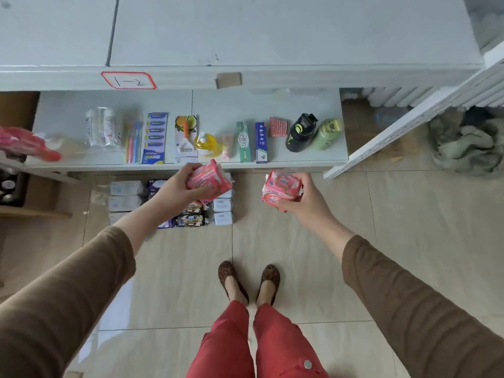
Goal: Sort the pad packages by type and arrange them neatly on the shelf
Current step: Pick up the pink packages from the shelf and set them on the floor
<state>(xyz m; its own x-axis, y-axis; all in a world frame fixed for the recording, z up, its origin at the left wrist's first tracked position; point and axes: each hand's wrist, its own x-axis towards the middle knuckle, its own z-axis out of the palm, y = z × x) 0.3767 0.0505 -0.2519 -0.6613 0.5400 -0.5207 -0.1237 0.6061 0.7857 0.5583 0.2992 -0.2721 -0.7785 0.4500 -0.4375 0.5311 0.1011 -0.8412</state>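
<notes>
My left hand (177, 189) grips a pink pad package (210, 180) above the low shelf's front edge. My right hand (302, 197) grips another pink pad package (281, 188), held over the floor to the right. Below my left hand, pad packages lie in rows on the bottom level: white ones (125, 188) at the left, dark purple ones (191, 219) in the middle, more white ones (223, 212) at the right. Part of these rows is hidden by my left arm.
The white shelf (272, 99) above the pads holds toothbrushes (132, 140), toothpaste boxes (252, 143), a yellow bottle (206, 144) and two drinking bottles (313, 132). A cardboard box (41, 192) stands at the left, a white rack post (409, 124) and a crumpled cloth (469, 145) at the right.
</notes>
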